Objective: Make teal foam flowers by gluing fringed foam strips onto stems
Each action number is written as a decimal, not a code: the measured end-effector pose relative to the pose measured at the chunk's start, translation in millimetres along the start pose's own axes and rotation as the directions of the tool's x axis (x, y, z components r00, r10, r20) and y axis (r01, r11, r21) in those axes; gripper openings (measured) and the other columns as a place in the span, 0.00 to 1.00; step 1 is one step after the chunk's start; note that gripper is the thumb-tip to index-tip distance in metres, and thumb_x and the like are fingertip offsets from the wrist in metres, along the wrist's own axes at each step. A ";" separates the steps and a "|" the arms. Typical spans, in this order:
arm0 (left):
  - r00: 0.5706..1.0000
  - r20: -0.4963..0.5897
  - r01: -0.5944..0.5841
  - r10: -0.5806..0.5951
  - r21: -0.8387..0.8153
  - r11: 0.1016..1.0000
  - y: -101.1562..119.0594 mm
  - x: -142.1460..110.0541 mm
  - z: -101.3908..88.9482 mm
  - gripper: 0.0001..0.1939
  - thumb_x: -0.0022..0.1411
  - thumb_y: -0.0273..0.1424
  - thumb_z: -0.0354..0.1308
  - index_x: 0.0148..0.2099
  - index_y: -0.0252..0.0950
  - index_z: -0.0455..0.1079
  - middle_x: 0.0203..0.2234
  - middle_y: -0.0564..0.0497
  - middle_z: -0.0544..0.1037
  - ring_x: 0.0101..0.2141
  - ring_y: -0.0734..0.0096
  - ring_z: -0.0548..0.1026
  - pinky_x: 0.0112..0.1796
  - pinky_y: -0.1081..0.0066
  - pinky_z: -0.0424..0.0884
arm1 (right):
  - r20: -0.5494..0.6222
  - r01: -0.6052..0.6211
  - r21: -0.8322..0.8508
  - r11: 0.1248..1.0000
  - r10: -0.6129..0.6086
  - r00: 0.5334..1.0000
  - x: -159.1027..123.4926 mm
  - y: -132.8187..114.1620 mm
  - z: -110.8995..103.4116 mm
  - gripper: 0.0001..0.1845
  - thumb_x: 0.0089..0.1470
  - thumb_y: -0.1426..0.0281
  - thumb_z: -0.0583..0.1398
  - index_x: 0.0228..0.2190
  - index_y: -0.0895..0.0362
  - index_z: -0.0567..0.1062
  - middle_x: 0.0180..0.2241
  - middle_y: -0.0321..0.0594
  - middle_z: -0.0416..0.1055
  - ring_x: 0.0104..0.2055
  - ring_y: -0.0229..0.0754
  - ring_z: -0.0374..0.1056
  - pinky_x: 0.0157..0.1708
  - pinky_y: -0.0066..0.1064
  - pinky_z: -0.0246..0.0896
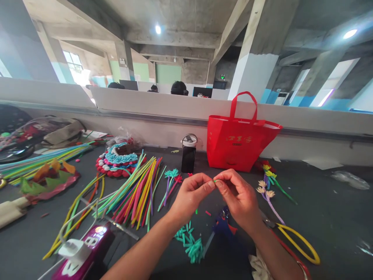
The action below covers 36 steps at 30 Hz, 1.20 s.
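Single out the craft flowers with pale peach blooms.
The craft flowers on the lilac stem, to the right of the right hand; the teal flower, red flower and yellow flower differ in bloom colour.

One view serves here, from a camera worn on the person's head, looking forward and down across the bench (320, 206). It sits close behind the work: the forearms come in from the bottom edge, and the left hand (188, 194) and right hand (240, 196) meet near the middle. The power strip (102, 242) at lower left is also near. The red bag (244, 142) stands farther off, before a low partition (145, 104). Over that, the view reaches across the room to the ceiling (186, 13).
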<state>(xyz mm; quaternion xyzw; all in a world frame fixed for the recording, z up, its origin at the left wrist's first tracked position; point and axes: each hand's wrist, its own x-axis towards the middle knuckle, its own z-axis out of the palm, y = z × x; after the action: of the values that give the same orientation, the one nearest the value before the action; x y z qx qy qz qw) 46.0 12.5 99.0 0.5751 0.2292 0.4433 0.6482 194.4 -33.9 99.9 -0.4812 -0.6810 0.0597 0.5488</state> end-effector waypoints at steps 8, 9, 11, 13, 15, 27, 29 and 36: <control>0.984 -0.174 -0.008 -0.020 -0.160 0.987 5.0 14.6 -20.5 0.12 0.52 0.36 0.68 0.28 0.34 0.71 0.16 0.60 0.59 0.18 0.82 0.51 0.21 0.74 0.45 | -0.045 -0.190 0.059 0.980 0.193 0.980 -4.3 10.5 -0.2 0.12 0.62 0.61 0.59 0.45 0.53 0.72 0.33 0.34 0.70 0.29 0.36 0.68 0.28 0.26 0.65; 0.979 -0.206 -0.033 -0.002 -0.169 0.985 4.7 16.3 -23.9 0.12 0.52 0.36 0.67 0.27 0.33 0.71 0.15 0.60 0.59 0.18 0.82 0.51 0.21 0.75 0.45 | -0.044 -0.189 0.033 0.981 0.190 0.981 -4.4 9.6 0.2 0.12 0.62 0.61 0.59 0.44 0.53 0.73 0.33 0.35 0.71 0.30 0.36 0.68 0.29 0.27 0.65; 0.967 -0.252 -0.079 0.029 -0.192 0.978 4.1 18.8 -29.4 0.12 0.52 0.35 0.67 0.28 0.33 0.71 0.15 0.61 0.57 0.18 0.83 0.51 0.21 0.75 0.46 | -0.038 -0.183 -0.031 0.983 0.181 0.983 -5.0 5.7 1.5 0.12 0.62 0.61 0.59 0.43 0.53 0.73 0.33 0.35 0.71 0.31 0.37 0.69 0.31 0.27 0.66; 0.963 -0.268 -0.101 0.036 -0.234 0.967 3.5 20.3 -33.3 0.12 0.51 0.35 0.68 0.28 0.33 0.72 0.15 0.62 0.56 0.17 0.83 0.51 0.21 0.76 0.46 | 0.006 -0.180 -0.116 0.977 0.181 0.983 -8.1 1.9 2.7 0.11 0.62 0.61 0.58 0.43 0.53 0.73 0.32 0.35 0.73 0.31 0.38 0.70 0.32 0.28 0.66; 0.962 -0.272 -0.105 0.022 -0.294 0.950 2.9 21.6 -36.4 0.12 0.51 0.35 0.69 0.29 0.32 0.71 0.14 0.63 0.55 0.17 0.85 0.49 0.20 0.77 0.44 | 0.096 -0.177 -0.229 0.957 0.203 0.975 -16.9 2.5 1.8 0.10 0.62 0.62 0.57 0.42 0.53 0.73 0.33 0.35 0.74 0.31 0.39 0.72 0.33 0.29 0.67; 0.985 -0.155 0.008 -0.077 -0.403 0.915 7.4 23.5 -42.6 0.12 0.51 0.33 0.67 0.34 0.29 0.73 0.16 0.62 0.57 0.15 0.87 0.48 0.17 0.78 0.41 | 0.281 -0.206 -0.665 0.718 0.496 0.822 -155.5 76.9 -6.7 0.29 0.51 0.70 0.59 0.55 0.61 0.71 0.54 0.54 0.74 0.56 0.54 0.72 0.54 0.43 0.69; 0.986 -0.146 0.017 -0.081 -0.394 0.919 9.5 22.2 -41.5 0.12 0.52 0.34 0.66 0.34 0.29 0.74 0.17 0.62 0.58 0.15 0.88 0.49 0.17 0.78 0.41 | 0.280 -0.189 -0.680 0.708 0.489 0.826 -157.8 79.9 -1.3 0.29 0.51 0.74 0.57 0.56 0.62 0.70 0.54 0.54 0.74 0.55 0.53 0.73 0.54 0.42 0.69; 0.984 -0.155 0.030 -0.092 -0.362 0.932 15.5 24.2 -45.3 0.13 0.52 0.35 0.67 0.33 0.29 0.73 0.16 0.62 0.58 0.15 0.88 0.49 0.17 0.79 0.43 | 0.033 -0.387 -0.598 0.702 0.504 0.863 -155.4 80.1 -3.9 0.25 0.49 0.73 0.54 0.49 0.65 0.75 0.46 0.58 0.78 0.49 0.58 0.75 0.50 0.47 0.70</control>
<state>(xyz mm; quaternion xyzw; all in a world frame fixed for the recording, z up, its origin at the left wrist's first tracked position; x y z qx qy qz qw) 16.8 56.5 108.3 0.4001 0.2168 0.5046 0.7336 234.6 -105.2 -54.7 -0.7656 -0.5793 0.0307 0.2781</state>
